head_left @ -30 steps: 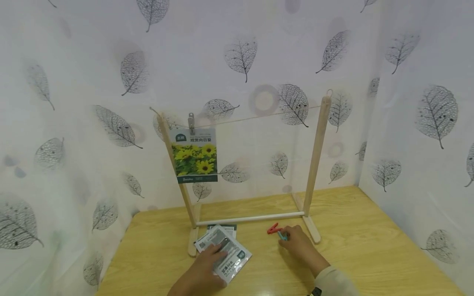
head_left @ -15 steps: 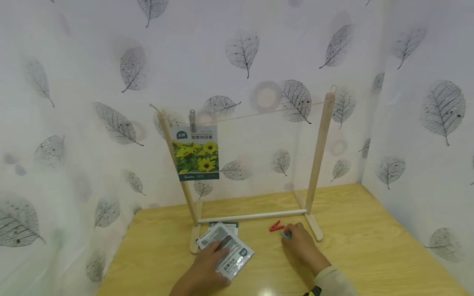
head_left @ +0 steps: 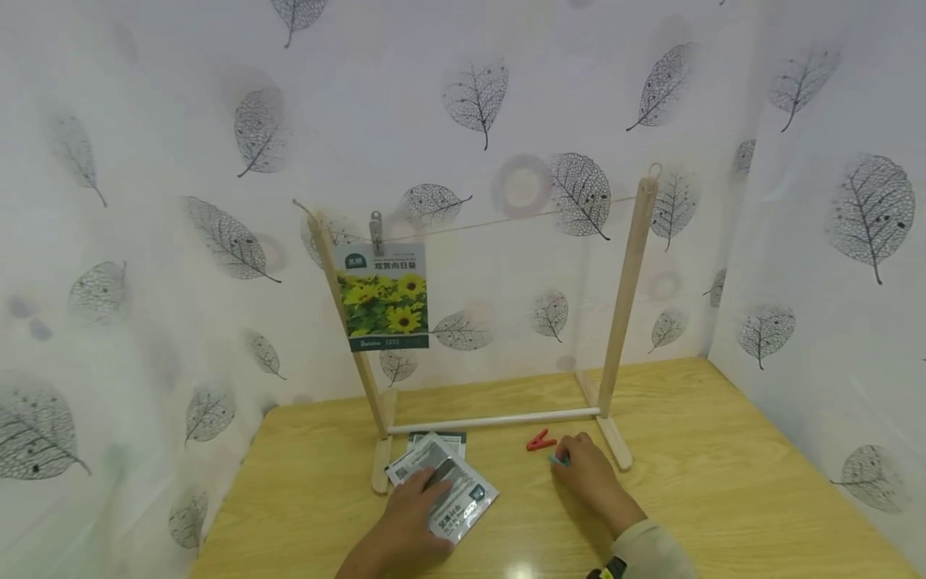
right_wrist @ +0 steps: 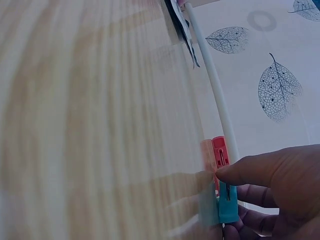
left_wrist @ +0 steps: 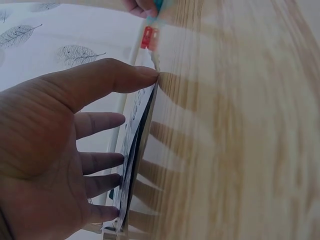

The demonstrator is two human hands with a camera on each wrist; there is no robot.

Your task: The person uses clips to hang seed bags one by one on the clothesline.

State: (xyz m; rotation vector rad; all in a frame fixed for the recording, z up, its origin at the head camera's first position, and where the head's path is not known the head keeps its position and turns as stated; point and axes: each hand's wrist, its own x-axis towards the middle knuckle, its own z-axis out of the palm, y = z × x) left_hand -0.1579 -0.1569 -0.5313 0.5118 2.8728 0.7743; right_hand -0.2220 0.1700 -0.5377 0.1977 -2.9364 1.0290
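My left hand (head_left: pixel 412 515) rests on a small stack of seed packets (head_left: pixel 466 500) lying on the table. In the left wrist view its thumb touches the near edge of the stack while its straight fingers lie against the packets. Another packet, with a dark green band (head_left: pixel 456 441), pokes out from under them. On the right, my right hand (head_left: pixel 587 474) pinches a blue clothespin (right_wrist: pixel 228 207) at table level, mostly covered by the fingers in the head view. Just beside it lies a red clothespin (head_left: pixel 540 441).
Behind the hands stands a wooden rack with two posts (head_left: pixel 628 297), a white crossbar (head_left: pixel 499 420) and a string (head_left: pixel 492 227). A sunflower seed packet (head_left: pixel 387 305) hangs at its left under a metal clip (head_left: pixel 376 232). A leaf-patterned curtain (head_left: pixel 492 322) surrounds the table (head_left: pixel 723 474).
The head view has shifted slightly, so the scene sits a little higher. Less of the blue clothespin shows past the right hand's fingers. The left hand stays on the packets.
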